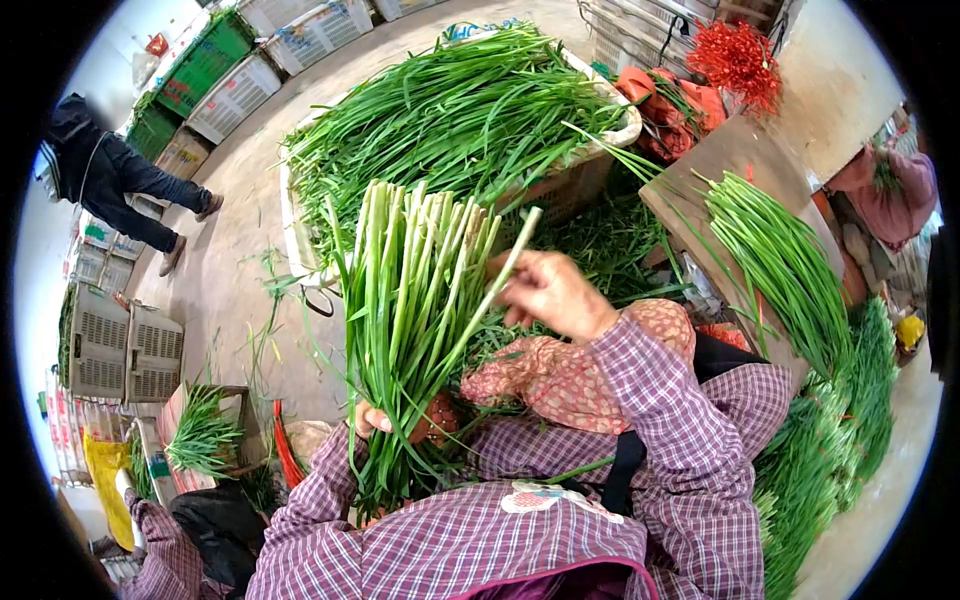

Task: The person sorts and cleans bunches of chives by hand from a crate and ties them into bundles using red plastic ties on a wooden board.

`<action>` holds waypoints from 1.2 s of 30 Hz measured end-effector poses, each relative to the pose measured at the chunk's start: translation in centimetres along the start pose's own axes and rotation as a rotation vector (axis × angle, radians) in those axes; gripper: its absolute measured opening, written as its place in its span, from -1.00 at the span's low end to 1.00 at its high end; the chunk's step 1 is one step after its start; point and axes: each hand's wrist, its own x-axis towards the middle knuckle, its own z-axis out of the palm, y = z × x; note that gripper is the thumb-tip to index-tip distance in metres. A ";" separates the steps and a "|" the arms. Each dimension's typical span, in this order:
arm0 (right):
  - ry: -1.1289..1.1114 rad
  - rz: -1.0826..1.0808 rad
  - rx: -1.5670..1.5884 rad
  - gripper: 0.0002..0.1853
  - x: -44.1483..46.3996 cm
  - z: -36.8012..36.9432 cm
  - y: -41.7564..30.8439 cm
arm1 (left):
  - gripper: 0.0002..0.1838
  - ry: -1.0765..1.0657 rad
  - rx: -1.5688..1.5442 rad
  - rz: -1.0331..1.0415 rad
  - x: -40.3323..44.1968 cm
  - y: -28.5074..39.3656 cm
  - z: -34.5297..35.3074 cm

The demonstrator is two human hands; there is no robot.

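A thick bunch of long green stalks point(410, 290) stands upright before my chest, pale cut ends up and leaves hanging down. My left hand point(375, 420) is wrapped round its lower, leafy part. At the bunch's upper right side is my right hand point(555, 295), its fingers curled at a single pale stalk point(520, 245) that leans away from the rest. Beyond the bunch, a white crate point(632, 122) is heaped with loose green stalks point(460, 110).
On a board point(675, 195) at the right lie more stalks point(775, 260), with stacked bundles point(830, 450) below. Red ties point(735, 62) hang at the upper right. A person point(120, 185) walks at the left near stacked crates point(235, 98). Another worker's sleeve point(160, 550) shows lower left.
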 end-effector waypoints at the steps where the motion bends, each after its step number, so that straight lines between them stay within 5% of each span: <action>1: 0.127 -0.085 -0.176 -0.71 0.5 -1.0 0.9 | -0.47 0.003 -0.002 0.005 -0.2 0.0 0.0; 4: 0.441 -0.076 -0.335 -0.83 0.1 -4.7 0.1 | -0.48 0.013 -0.008 0.017 -0.5 -0.5 -0.2; 8: 0.632 -0.188 -0.657 -0.84 0.1 -8.6 1.6 | -0.49 0.036 -0.020 0.037 -0.8 -1.0 -0.4; 14: 0.915 -0.274 -0.737 -0.84 0.4 -12.3 2.6 | -0.50 0.067 -0.024 0.048 -1.5 -1.3 -0.9; 18: 0.840 -0.181 -0.953 -0.78 -1.6 -13.9 1.9 | -0.51 0.080 -0.027 0.048 -1.8 -1.4 -1.2; 20: 0.885 -0.444 -1.323 -0.67 -1.7 -10.2 0.1 | -0.51 0.076 -0.028 0.039 -1.7 -1.3 -1.2; 26: 0.532 -0.513 -1.073 -0.65 -0.3 2.0 -1.8 | -0.52 0.065 -0.016 0.013 -1.5 -0.8 -0.9; 36: 0.699 -0.650 -1.267 -0.89 1.8 0.1 -1.1 | -0.54 0.085 -0.002 0.028 -1.3 -1.1 -1.1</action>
